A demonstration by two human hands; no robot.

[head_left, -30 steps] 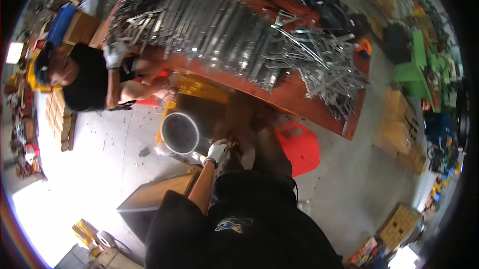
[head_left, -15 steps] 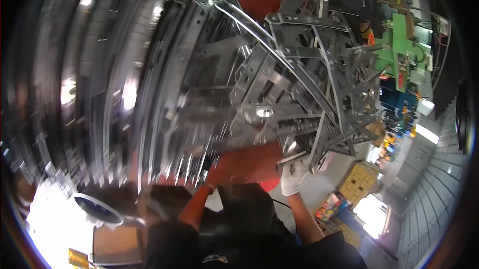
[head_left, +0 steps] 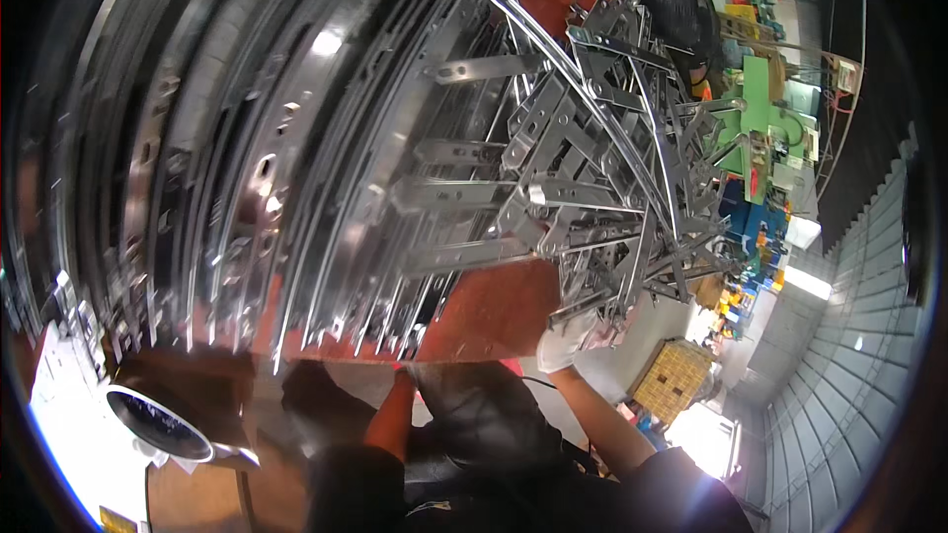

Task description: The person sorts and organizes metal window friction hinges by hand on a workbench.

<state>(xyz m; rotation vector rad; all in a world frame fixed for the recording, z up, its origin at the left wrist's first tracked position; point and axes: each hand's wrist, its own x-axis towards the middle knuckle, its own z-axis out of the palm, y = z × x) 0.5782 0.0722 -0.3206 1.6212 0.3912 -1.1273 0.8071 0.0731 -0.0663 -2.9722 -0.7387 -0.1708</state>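
Note:
A red table point(head_left: 494, 311) fills the view and carries rows of long shiny metal strips point(head_left: 296, 167). A tangled heap of metal brackets point(head_left: 602, 187) lies on its right part. My right hand point(head_left: 565, 345), in a white glove, is at the near edge of that heap, closed around the end of a metal bracket point(head_left: 583, 308). My left forearm reaches up to the table's front edge. My left hand point(head_left: 403, 372) sits right at that edge, and I cannot make out its fingers.
A round dark container with a pale rim point(head_left: 158, 422) stands low on the left beside a brown box point(head_left: 193, 498). A yellow crate point(head_left: 676, 380) rests on the floor at the right. Green machines point(head_left: 765, 118) stand beyond the table's far right.
My head has swung from the floor and a seated person up close over the table. Both hands rose to the table edge, the right one onto the bracket heap.

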